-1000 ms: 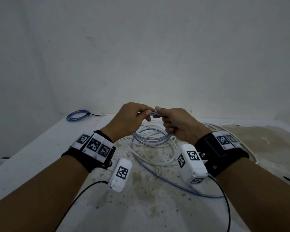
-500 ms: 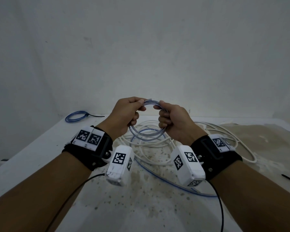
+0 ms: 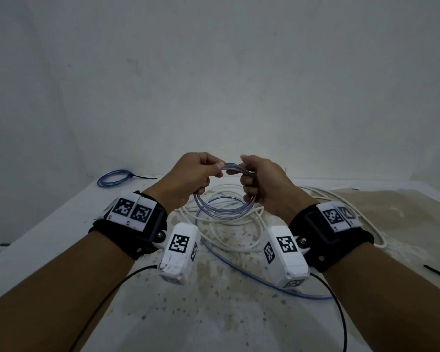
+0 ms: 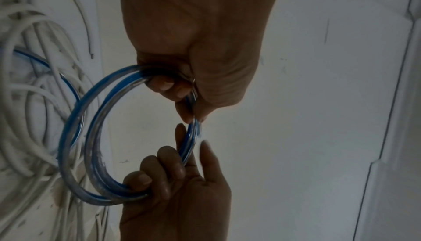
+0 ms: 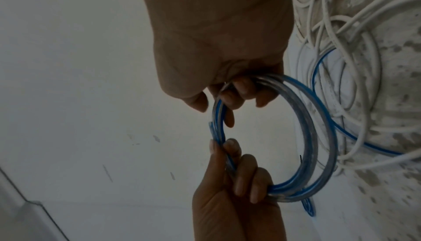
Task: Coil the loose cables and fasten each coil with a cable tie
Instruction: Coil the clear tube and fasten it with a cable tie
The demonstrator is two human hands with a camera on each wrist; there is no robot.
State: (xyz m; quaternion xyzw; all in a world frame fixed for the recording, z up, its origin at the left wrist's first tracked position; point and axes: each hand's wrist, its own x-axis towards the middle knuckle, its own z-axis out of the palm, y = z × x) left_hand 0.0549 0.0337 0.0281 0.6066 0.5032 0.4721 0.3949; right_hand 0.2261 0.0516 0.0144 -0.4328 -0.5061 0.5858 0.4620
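Both hands hold a clear-blue cable coil [image 3: 222,199] above the stained surface [image 3: 214,313]. The left hand [image 3: 188,179] pinches its top, fingers [image 4: 166,86] curled round the loops; the right hand [image 3: 264,184] grips the opposite side. Loose white cables [image 3: 229,237] lie beneath; a tied blue coil [image 3: 114,177] rests far left.

Held coil: clear blue-cored cable coil [image 3: 222,209], several loops, upright, above table.
Tail: trails onto table.
Done coil: tied blue coil [image 3: 114,177], far left.
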